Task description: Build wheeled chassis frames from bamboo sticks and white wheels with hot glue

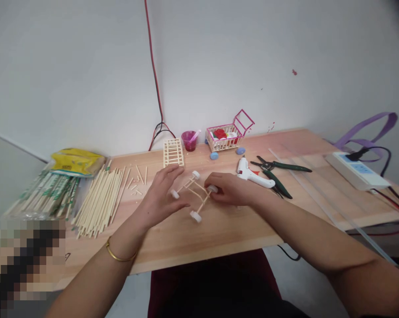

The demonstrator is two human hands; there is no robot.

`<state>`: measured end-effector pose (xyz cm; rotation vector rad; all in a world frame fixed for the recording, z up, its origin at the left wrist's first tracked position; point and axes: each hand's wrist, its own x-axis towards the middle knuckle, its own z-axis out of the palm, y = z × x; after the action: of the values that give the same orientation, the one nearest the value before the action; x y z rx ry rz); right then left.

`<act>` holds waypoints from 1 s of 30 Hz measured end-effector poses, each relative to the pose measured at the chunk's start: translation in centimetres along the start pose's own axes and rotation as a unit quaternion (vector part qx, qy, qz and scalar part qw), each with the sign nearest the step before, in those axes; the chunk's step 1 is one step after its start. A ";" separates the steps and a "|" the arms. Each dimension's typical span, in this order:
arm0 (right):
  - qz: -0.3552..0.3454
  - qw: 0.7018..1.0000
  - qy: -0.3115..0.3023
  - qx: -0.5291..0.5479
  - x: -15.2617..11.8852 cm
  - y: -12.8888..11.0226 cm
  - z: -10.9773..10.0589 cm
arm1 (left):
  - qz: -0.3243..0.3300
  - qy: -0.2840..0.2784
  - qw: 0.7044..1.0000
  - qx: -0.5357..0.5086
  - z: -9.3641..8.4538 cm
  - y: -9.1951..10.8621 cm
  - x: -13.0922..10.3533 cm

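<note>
Far to the left of the small four-wheeled frame of thin pale wooden sticks (pixel 195 193), clear plastic packs of sticks with green markings (pixel 49 194) lie on the pale wooden tabletop (pixel 173 247), a yellow plastic bag (pixel 75 162) on top of them. Nearer the frame on that side, a fanned pile of loose, pale wooden sticks (pixel 95 203) lies beside scattered short cut pieces of pale wood (pixel 136 181).

Just left of the frame is the left hand (pixel 161 190), a thin gold-coloured bracelet (pixel 120 256) on its wrist. Its thumb and fingers are spread well apart around the frame's left white wheel (pixel 175 194); whether they touch it cannot be told.

Behind the frame, slightly left, lies a ladder-like rack of pale wooden sticks (pixel 173 153); next comes a translucent purple-red cup (pixel 189 141). The frame itself is between the hands. At its right white wheel (pixel 213 189), the right hand (pixel 231 187) has thumb and fingers drawn together, gripping it.

Behind and right of the frame stands a pink-trimmed wooden-stick cart with blue wheels (pixel 224 138). Further right of the frame come a white glue gun (pixel 254 173), dark-green-handled cutters with handles spread (pixel 292 166), long clear rods (pixel 302 185), and a white power strip (pixel 356 170).
</note>
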<state>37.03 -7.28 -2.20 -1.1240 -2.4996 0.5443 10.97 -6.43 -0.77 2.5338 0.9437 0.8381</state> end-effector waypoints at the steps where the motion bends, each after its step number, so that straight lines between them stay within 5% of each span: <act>1: 0.014 1.000 0.002 -0.004 -0.2 -0.1 -0.1 | 0.006 0.011 1.000 0.006 -0.2 0.1 0.0; 5: 0.047 0.999 -0.014 -0.016 -0.3 -0.4 0.0 | 0.021 0.017 1.000 0.007 -0.9 0.2 -0.1; 15: 0.070 0.997 0.017 -0.019 -0.2 -0.5 1.3 | -0.131 -0.171 0.976 0.032 -0.2 1.6 -0.7; 22: 0.015 1.000 0.004 0.026 -0.3 -0.4 0.3 | -0.109 -0.179 0.976 0.052 0.9 1.2 -0.5; 30: 0.134 0.986 -0.026 0.101 -0.3 -0.7 -0.5 | -0.074 -0.169 0.982 0.051 1.3 1.2 -0.6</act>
<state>36.98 -7.88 -1.47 -1.3865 -2.2857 0.8889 12.01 -7.84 -1.49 2.5394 1.0638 0.3096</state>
